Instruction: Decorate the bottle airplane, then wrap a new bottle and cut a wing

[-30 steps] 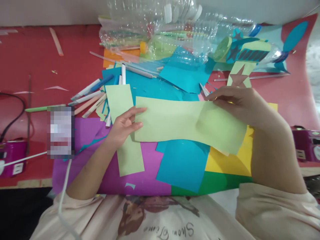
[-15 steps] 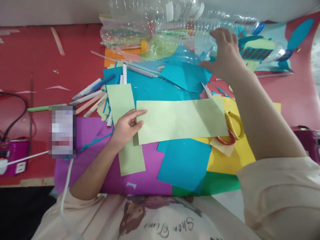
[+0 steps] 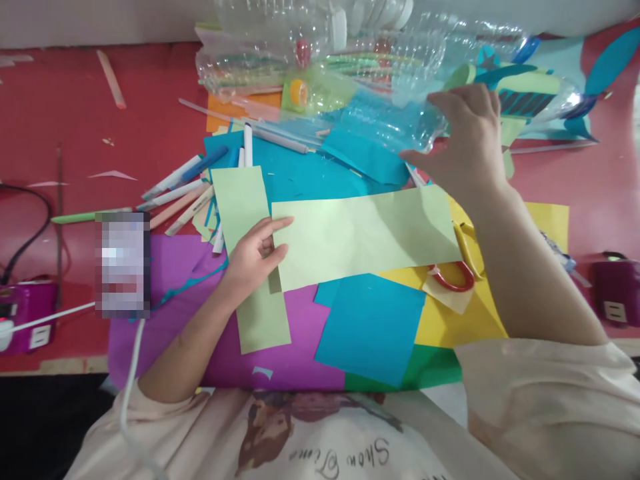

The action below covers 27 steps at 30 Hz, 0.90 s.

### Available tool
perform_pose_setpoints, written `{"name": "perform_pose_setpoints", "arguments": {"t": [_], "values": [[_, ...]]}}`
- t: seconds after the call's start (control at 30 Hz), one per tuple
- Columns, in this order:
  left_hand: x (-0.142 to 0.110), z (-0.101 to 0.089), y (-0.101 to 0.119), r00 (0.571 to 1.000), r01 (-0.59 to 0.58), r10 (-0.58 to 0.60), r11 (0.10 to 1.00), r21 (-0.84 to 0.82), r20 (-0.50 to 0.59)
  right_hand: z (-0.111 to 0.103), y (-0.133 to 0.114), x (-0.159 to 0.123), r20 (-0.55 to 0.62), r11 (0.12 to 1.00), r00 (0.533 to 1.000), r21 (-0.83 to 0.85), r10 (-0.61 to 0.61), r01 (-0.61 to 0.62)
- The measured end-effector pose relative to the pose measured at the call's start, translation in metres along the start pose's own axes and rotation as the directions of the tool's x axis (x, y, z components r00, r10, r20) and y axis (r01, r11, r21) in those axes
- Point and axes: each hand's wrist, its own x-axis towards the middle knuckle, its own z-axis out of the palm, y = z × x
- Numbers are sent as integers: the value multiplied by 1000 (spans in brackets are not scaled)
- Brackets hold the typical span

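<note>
My left hand is closed at the left end of a long light green paper strip, thumb and index finger on its top. Beneath that end lies a second light green strip, nearly upright in view. Farther off, my right hand has thumb and fingers around the base of a clear plastic bottle with a yellow cap. Red-and-yellow-handled scissors lie partly under the long strip's right end.
Several clear bottles stretch along the back. Markers lie left of the strips, near a phone with a white cable. Blue, purple and yellow paper cover the front. A decorated bottle lies at back right.
My right hand has moved slightly right and nearer, and the yellow-capped bottle's base has shifted with it. The long strip's right end has tilted up a little. My left hand stays put.
</note>
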Motion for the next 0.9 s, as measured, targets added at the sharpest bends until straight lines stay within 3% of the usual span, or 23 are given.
{"name": "perform_pose_setpoints", "arguments": {"t": [0.33, 0.47, 0.63, 0.77, 0.9], "values": [[-1, 0, -2, 1000, 7, -7, 999, -50, 1, -3, 9, -91, -170, 984, 985, 172, -15, 45], [0, 1, 0, 998, 65, -66, 993, -99, -6, -6, -5, -128, -66, 985, 998, 170, 12, -1], [-1, 2, 3, 991, 131, -131, 983, -127, 10, -1, -27, -155, 229, 962, 973, 262, 22, -83], [0, 2, 0, 989, 151, -149, 979, -135, 25, 4, -35, -150, 373, 937, 928, 330, -15, -118], [0, 0, -5, 991, 133, -132, 980, -146, 21, 10, -37, -130, 356, 897, 934, 410, 8, -164]]}}
